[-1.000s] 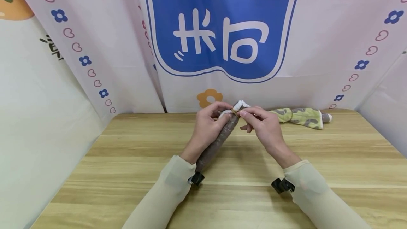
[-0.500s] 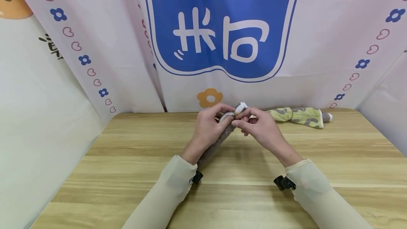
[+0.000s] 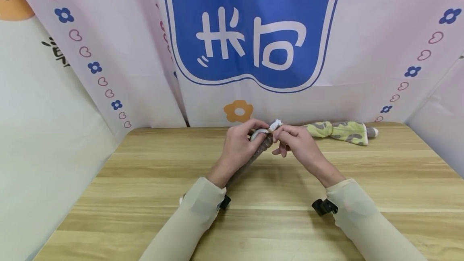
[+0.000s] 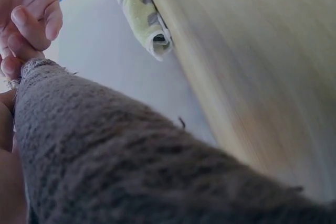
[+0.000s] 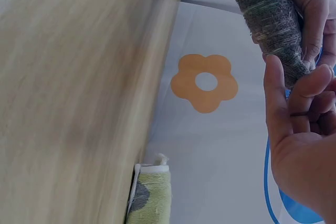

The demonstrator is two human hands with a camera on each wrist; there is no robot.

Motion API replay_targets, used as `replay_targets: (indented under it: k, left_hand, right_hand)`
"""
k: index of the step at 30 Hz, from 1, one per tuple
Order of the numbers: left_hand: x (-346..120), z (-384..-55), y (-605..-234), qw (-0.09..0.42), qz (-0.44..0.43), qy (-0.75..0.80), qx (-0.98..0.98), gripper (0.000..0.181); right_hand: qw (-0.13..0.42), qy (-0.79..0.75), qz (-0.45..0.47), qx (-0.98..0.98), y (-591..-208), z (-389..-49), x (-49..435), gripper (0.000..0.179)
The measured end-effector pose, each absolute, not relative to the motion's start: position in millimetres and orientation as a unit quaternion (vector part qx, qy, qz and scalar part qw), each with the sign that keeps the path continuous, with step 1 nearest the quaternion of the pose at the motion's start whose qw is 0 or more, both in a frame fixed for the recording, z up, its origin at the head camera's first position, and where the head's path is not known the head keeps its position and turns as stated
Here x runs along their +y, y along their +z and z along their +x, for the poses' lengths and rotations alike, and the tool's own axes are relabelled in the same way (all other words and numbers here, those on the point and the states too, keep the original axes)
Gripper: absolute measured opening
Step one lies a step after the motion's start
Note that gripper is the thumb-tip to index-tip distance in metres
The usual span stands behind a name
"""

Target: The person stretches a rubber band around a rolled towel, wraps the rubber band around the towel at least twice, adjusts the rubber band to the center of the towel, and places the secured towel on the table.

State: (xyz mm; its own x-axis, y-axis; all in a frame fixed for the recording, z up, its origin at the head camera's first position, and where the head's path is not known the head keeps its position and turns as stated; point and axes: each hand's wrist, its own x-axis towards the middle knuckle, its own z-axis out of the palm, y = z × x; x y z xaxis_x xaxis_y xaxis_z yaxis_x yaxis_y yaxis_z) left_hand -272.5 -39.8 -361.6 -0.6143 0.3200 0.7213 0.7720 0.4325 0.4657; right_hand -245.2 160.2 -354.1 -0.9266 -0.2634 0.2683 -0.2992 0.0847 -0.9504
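Observation:
My left hand [image 3: 239, 142] grips a rolled grey-brown towel [image 3: 251, 161] near its far end, which slants up from under my left forearm. A pale strip of the roll shows between thumb and forefinger, and its white-edged tip [image 3: 276, 124] sticks out beyond them. Just below that tip sits a thin yellowish rubber band [image 3: 270, 131]. My right hand [image 3: 299, 144] pinches at the band, its lower fingers hanging loose. In the right wrist view the roll [image 5: 270, 19] narrows toward the fingertips of both hands; in the left wrist view its fuzzy side [image 4: 121, 140] fills much of the picture.
A yellow-green patterned towel bundle [image 3: 348, 133], cinched at its middle, lies along the table's back edge at right, with a grey, white-tipped end [image 3: 372, 133] poking out. Behind the wooden table [image 3: 145, 196] hangs a printed cloth backdrop [image 3: 362, 71].
The roll's near end has swung left under my left forearm, and its far tip has dipped slightly. My right fingers have moved in over the band and then back to the right.

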Motion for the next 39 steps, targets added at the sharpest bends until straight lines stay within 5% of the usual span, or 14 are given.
replay_targets:
  k: [4,11,17,21,32,39]
  left_hand:
    - [-40.3,-271.9,-359.5,0.206,-0.33,-0.434,-0.812,0.02]
    - [-50.4,-271.5,-353.6,-0.031,-0.237,-0.589,-0.772,0.034]
    - [-51.9,-272.7,-350.6,-0.085,-0.208,-0.626,-0.746,0.029]
    - [-50.3,-271.3,-348.7,-0.032,-0.228,-0.611,-0.757,0.016]
    - [-39.0,-267.8,-357.9,0.261,-0.215,-0.438,-0.833,0.009]
    - [-39.1,-270.2,-360.9,0.314,-0.186,-0.467,-0.806,0.008]
  right_hand:
    - [0.025,0.637,0.195,-0.745,-352.8,-245.1,163.3,0.024]
    - [0.058,0.604,0.216,-0.765,-350.0,-243.7,167.4,0.02]
    - [0.062,0.597,0.236,-0.764,-346.8,-242.0,168.7,0.017]
    - [0.05,0.599,0.243,-0.761,-344.2,-241.1,168.1,0.019]
    - [0.051,0.544,0.216,-0.809,-348.8,-234.2,151.4,0.011]
    - [0.079,0.527,0.253,-0.808,-354.1,-231.4,139.7,0.009]
